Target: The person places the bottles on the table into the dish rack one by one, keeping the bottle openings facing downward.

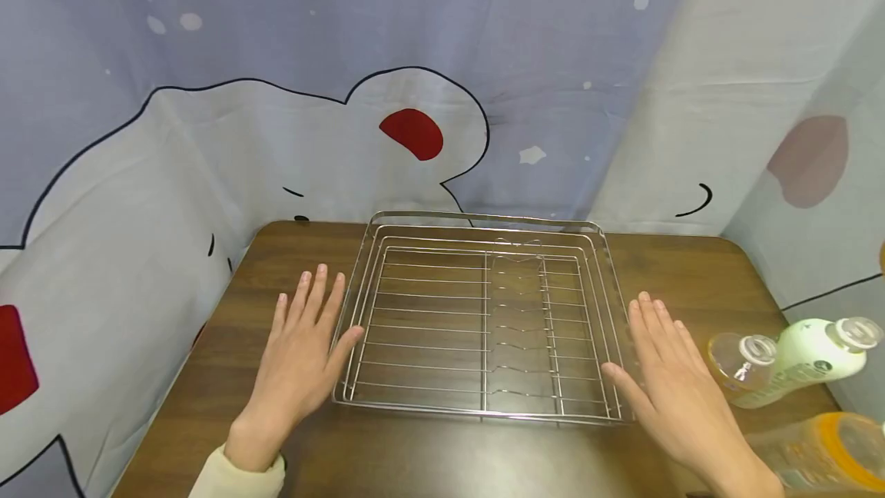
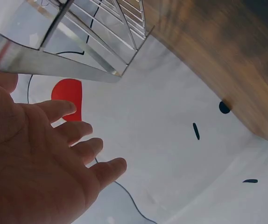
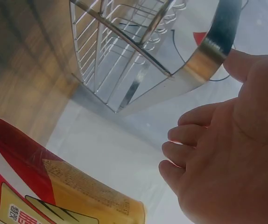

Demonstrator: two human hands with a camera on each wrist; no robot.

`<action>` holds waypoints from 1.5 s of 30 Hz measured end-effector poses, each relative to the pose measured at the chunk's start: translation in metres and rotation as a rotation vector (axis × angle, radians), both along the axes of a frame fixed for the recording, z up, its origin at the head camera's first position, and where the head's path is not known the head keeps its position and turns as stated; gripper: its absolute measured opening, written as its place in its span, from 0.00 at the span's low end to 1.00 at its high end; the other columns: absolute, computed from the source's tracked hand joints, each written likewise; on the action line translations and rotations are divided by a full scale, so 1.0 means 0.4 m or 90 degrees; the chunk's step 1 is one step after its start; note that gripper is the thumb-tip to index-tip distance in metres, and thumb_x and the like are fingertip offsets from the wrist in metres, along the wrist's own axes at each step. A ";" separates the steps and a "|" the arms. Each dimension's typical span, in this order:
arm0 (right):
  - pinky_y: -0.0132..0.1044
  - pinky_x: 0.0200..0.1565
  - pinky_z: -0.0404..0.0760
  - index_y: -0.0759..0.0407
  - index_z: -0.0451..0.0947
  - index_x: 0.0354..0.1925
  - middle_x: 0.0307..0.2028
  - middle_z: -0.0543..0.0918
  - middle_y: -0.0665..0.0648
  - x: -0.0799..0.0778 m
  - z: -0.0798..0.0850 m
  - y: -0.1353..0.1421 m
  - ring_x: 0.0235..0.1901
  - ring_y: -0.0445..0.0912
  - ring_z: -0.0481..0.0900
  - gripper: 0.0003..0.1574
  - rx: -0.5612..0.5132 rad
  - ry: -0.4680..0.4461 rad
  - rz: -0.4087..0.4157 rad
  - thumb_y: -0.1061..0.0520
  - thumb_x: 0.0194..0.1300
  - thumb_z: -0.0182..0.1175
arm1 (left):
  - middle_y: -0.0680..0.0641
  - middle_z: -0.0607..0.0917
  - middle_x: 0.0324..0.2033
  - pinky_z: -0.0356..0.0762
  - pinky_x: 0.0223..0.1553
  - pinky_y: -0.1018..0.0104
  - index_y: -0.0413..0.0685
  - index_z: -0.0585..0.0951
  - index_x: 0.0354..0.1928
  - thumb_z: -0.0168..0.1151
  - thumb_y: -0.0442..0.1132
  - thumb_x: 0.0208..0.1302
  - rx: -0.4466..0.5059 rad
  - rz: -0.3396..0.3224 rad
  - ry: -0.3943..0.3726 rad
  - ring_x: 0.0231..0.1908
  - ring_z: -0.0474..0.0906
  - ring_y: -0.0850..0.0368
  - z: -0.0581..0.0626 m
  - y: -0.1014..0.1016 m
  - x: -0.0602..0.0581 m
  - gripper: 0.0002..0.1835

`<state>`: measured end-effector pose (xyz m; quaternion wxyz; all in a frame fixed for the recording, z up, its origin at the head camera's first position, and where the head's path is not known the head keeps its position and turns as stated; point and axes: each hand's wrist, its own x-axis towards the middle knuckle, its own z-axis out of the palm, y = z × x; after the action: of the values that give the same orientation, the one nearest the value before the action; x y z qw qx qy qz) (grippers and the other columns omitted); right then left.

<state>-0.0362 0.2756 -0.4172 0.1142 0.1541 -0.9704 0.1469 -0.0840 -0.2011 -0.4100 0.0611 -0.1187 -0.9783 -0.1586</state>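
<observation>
A silver wire dish rack (image 1: 435,329) with a flat metal band along its rim stands on the wooden table. My left hand (image 1: 297,360) is held beside its left side, fingers straight and slightly spread, thumb towards the rack. On the opposite side my right hand (image 1: 677,390) has the same flat pose, its thumb near the rack's right front corner. Both palms show in the wrist views, the left palm (image 2: 36,158) and the right palm (image 3: 236,154), with nothing held. Each thumb lies close to the metal rim; whether it touches cannot be told.
To the right stand a clear bottle with a white cap (image 1: 757,350), a pale green bottle (image 1: 812,352) and a clear container with an orange ring (image 1: 830,444). A red-labelled bottle with yellow contents (image 3: 87,186) is near my right hand. A patterned curtain (image 1: 539,83) hangs behind the table (image 1: 539,459).
</observation>
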 end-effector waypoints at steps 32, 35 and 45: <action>0.79 0.53 0.75 0.51 0.47 0.91 0.83 0.63 0.69 0.104 -0.062 -0.043 0.68 0.76 0.74 0.57 -0.224 0.034 -0.137 0.54 0.79 0.67 | 0.33 0.71 0.80 0.71 0.71 0.27 0.41 0.64 0.85 0.57 0.42 0.87 0.414 0.165 0.060 0.76 0.70 0.27 -0.107 0.095 0.100 0.33; 0.52 0.67 0.77 0.49 0.45 0.92 0.80 0.65 0.70 0.111 -0.083 -0.058 0.66 0.70 0.76 0.55 -0.309 0.020 -0.173 0.57 0.81 0.64 | 0.31 0.73 0.77 0.72 0.71 0.28 0.37 0.66 0.83 0.56 0.40 0.87 0.487 0.186 0.047 0.74 0.73 0.27 -0.117 0.096 0.094 0.30; 0.20 0.72 0.52 0.49 0.49 0.91 0.82 0.64 0.72 0.111 -0.144 -0.072 0.79 0.59 0.63 0.43 -0.438 -0.023 -0.192 0.57 0.88 0.51 | 0.33 0.80 0.72 0.70 0.64 0.80 0.35 0.71 0.79 0.54 0.39 0.88 0.601 0.209 -0.048 0.70 0.80 0.33 -0.115 0.081 0.085 0.26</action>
<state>0.0081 0.2466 -0.4748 0.1623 -0.0404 -0.8778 0.4489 -0.0499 -0.1688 -0.4562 0.0969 0.0834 -0.8071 -0.5765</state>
